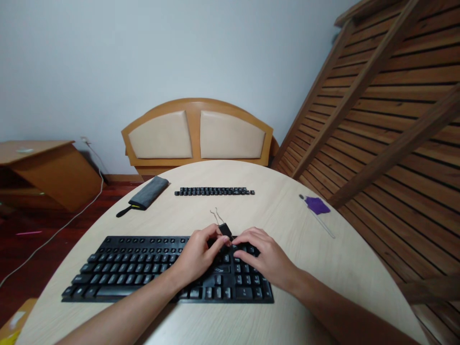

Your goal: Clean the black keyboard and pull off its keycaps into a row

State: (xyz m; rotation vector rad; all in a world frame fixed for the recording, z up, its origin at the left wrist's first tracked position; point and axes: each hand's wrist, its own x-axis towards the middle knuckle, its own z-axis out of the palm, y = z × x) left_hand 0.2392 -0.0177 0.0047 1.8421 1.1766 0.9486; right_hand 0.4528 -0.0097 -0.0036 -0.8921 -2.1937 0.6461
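My left hand (201,251) is closed, its thumb and fingers pinching a keycap puller (225,230). Two thin wire prongs stick out of the tool's black body, pointing up and away. Close by on the right, my right hand (264,254) has its thumb and index finger apart, fingertips at the puller's lower end. Whether they touch it, or anything small is between them, is not clear. Both hands are above the right part of a black keyboard (125,268). Its upper rows show bare switch sockets, while the lower rows carry keycaps; my hands cover some keys.
Removed black keycaps (214,191) lie in neat rows farther back on the round table (309,306). A grey pouch (149,192) rests at the left edge. At the right are a purple cloth (317,205) and a thin pale stick (325,225). A wooden slatted frame (388,120) leans on the right.
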